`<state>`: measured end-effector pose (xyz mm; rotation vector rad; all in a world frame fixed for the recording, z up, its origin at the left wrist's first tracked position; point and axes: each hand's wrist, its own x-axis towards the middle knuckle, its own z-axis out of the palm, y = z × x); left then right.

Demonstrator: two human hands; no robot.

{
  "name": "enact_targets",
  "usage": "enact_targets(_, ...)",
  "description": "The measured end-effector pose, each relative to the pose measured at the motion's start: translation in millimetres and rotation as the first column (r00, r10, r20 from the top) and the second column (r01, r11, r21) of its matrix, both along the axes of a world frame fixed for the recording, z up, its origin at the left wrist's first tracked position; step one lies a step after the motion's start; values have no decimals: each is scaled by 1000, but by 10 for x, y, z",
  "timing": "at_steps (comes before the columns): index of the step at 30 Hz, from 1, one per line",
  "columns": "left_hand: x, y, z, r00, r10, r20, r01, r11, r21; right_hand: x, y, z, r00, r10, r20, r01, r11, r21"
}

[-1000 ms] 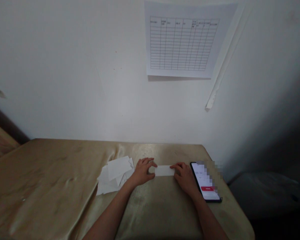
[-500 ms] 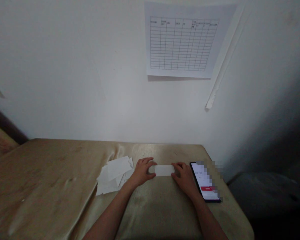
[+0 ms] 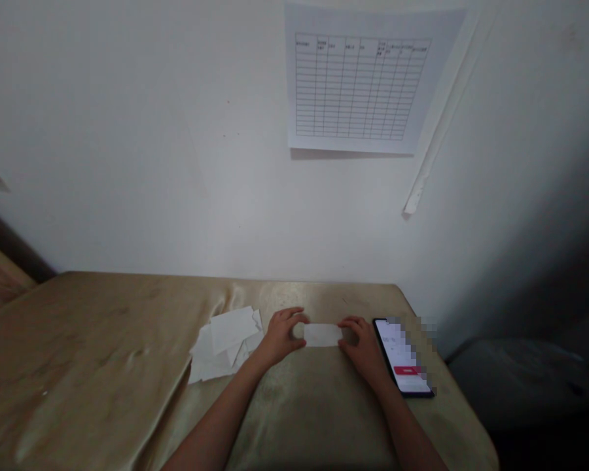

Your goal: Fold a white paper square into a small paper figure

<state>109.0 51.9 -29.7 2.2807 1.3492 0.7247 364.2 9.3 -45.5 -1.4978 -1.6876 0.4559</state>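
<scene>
A small white strip of folded paper [image 3: 322, 334] lies on the tan table [image 3: 103, 353] between my two hands. My left hand [image 3: 278, 335] pinches the strip's left end, fingers curled over it. At the right end, my right hand [image 3: 362, 346] pinches the paper with thumb and fingers. Both forearms reach in from the bottom edge.
A loose pile of white paper sheets [image 3: 226, 341] lies just left of my left hand. A phone [image 3: 403, 356] with a lit screen lies right of my right hand, near the table's right edge. A printed grid sheet [image 3: 358, 82] hangs on the white wall behind.
My hands have drawn slightly closer together and the fingers have curled onto the strip's ends; the strip looks a little shorter than a second ago.
</scene>
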Motion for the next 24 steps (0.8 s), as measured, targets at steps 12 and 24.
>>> enact_targets(12,13,0,-7,986,-9,168,-21,985,174,-45,-49,113,971,100,-216,-88,994,66)
enact_targets(24,27,30,-116,999,47,-10,-44,981,188,-67,-27,18,987,127,-95,-128,992,2)
